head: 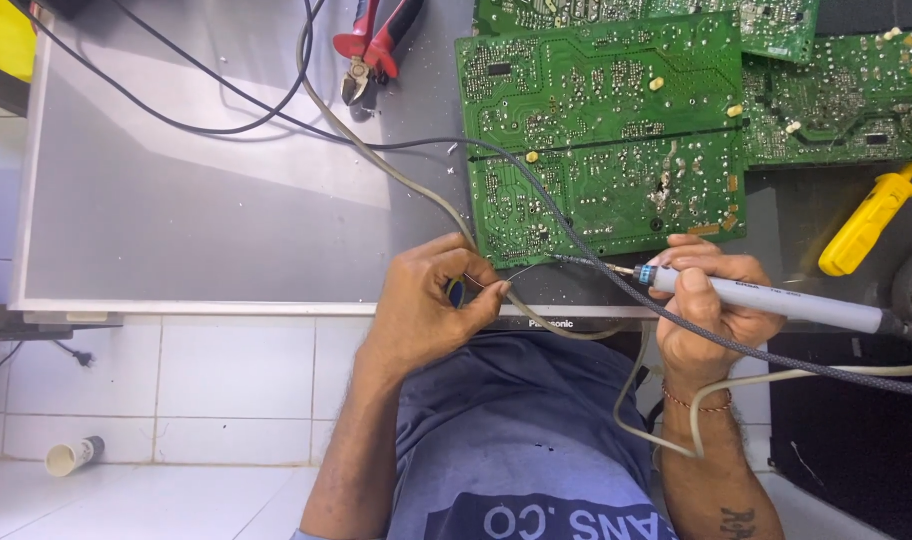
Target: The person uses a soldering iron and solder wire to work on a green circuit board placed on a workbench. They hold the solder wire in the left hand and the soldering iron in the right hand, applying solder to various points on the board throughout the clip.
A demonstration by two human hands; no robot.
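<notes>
Soldering step: right hand (711, 305) closed around grey soldering iron (776, 298), left hand (431, 300) pinching thin solder wire (521, 272) near green circuit board (601, 140)'s near edge; best kept steady, wire fed sparingly.

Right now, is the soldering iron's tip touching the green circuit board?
Touching, it appears. The head view shows the soldering iron in the right hand, its tip meeting the lower edge of the green circuit board with no visible gap.

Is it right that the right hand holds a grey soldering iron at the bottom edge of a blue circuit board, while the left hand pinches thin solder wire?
Not quite. In the head view the circuit board is green, not blue. The rest stands: the right hand holds the grey soldering iron at the board's bottom edge, and the left hand pinches thin solder wire.
</notes>
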